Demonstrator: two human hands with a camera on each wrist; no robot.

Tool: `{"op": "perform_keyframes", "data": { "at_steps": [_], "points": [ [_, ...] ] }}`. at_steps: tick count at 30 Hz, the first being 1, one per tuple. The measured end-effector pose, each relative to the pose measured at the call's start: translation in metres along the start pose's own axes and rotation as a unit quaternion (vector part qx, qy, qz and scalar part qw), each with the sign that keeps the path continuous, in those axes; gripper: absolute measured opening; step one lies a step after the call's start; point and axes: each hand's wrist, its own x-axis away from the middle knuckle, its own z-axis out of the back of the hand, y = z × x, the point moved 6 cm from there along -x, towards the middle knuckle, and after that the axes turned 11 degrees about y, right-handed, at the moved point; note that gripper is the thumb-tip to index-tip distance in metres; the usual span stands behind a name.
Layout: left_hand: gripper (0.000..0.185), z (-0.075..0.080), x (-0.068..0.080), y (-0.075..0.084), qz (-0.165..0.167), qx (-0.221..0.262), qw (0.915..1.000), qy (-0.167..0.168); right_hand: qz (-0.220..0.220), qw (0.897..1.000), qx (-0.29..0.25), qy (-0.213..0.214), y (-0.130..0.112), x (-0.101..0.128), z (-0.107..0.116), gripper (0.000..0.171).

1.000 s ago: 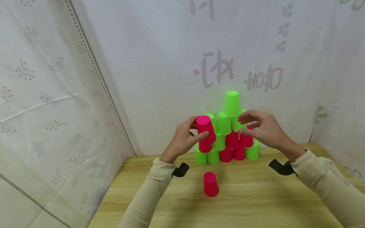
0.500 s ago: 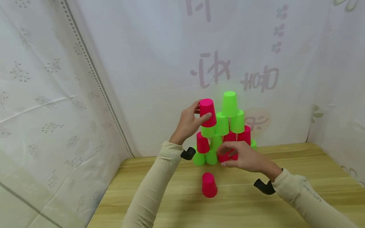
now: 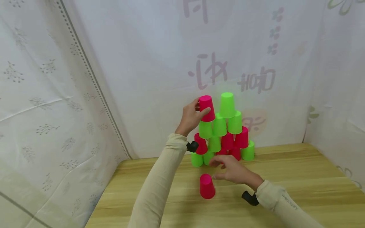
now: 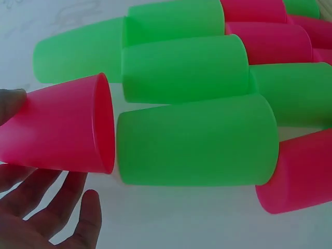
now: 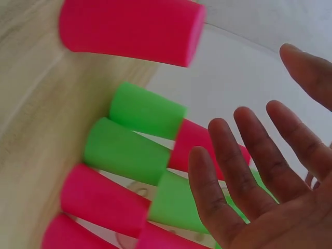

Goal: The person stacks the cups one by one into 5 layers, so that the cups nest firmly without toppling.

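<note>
A pyramid of upturned green and pink cups (image 3: pixel 225 133) stands at the back of the wooden table (image 3: pixel 285 183). My left hand (image 3: pixel 192 115) grips a pink cup (image 3: pixel 207 107) (image 4: pixel 62 127) and holds it just above a green cup (image 3: pixel 205 129) (image 4: pixel 197 140) at the pyramid's upper left. My right hand (image 3: pixel 232 171) (image 5: pixel 259 171) hovers low over the table with fingers spread, holding nothing. It is just right of a lone upturned pink cup (image 3: pixel 206 186) (image 5: pixel 129 28) in front of the pyramid.
White patterned cloth (image 3: pixel 71 95) hangs behind and on both sides of the table. The table's left edge (image 3: pixel 105 193) runs close to the lone cup's side. Bare wood lies to the right of the pyramid.
My left hand raised the pink cup from the pyramid's lower left up to its upper left. My right hand dropped from the pyramid's right side down toward the lone pink cup.
</note>
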Motion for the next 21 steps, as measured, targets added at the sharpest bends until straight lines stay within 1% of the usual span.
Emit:
{"op": "perform_keyframes", "data": {
  "at_steps": [6,9,16,21],
  "points": [
    [0.056,-0.006,-0.005,-0.007,0.022,0.005,0.9997,0.012,-0.027,1.0,-0.003,0.002,0.019,0.001,-0.016,0.04],
    [0.055,-0.007,-0.007,-0.008,0.026,0.01,0.9995,0.016,-0.039,0.999,-0.008,-0.001,0.025,0.002,-0.021,0.041],
    [0.058,-0.01,-0.012,-0.01,0.023,0.012,0.9994,0.023,-0.061,0.998,-0.029,-0.006,0.031,0.003,-0.025,0.041],
    [0.06,-0.012,-0.013,-0.008,0.009,0.01,0.9996,0.026,-0.077,0.996,-0.046,-0.012,0.036,0.003,-0.03,0.044]
  ]
}}
